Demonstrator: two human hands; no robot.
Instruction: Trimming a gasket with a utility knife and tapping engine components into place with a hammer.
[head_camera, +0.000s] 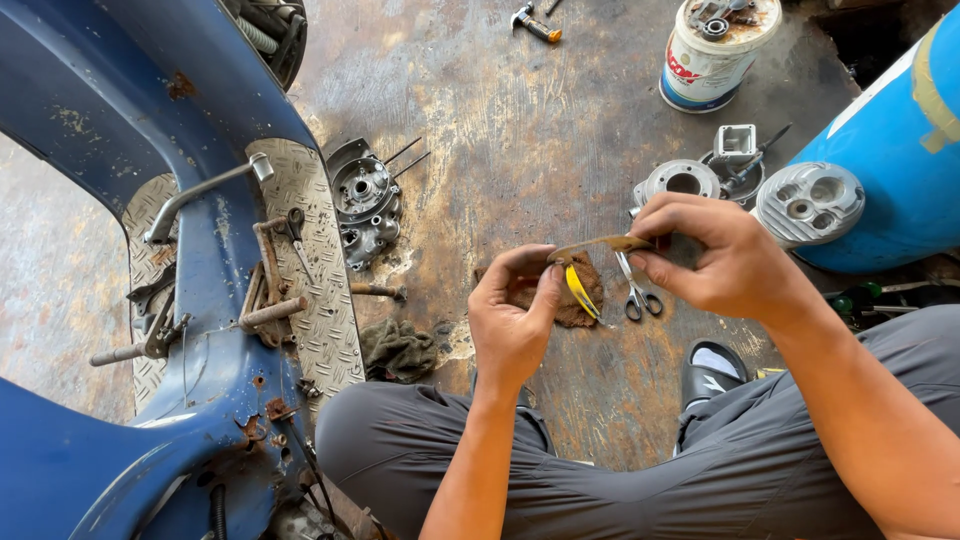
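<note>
My left hand (515, 310) and my right hand (715, 255) together hold a thin, flat, tan strip (600, 245) stretched between them above the floor. The left thumb and fingers pinch its left end, where a curved yellow-handled tool (581, 290) hangs down against the hand. The right fingers pinch the strip's right end. Under the hands a brown rag (590, 300) and a pair of scissors (637, 290) lie on the stained floor.
A blue scooter body (150, 130) with ribbed footboards (310, 270) fills the left. An engine casing (365, 205) lies beside it. A grey cylinder head (808, 203), round metal parts (683, 182), a white bucket (712, 55), a blue drum (905, 150) and a hammer (535, 22) lie ahead.
</note>
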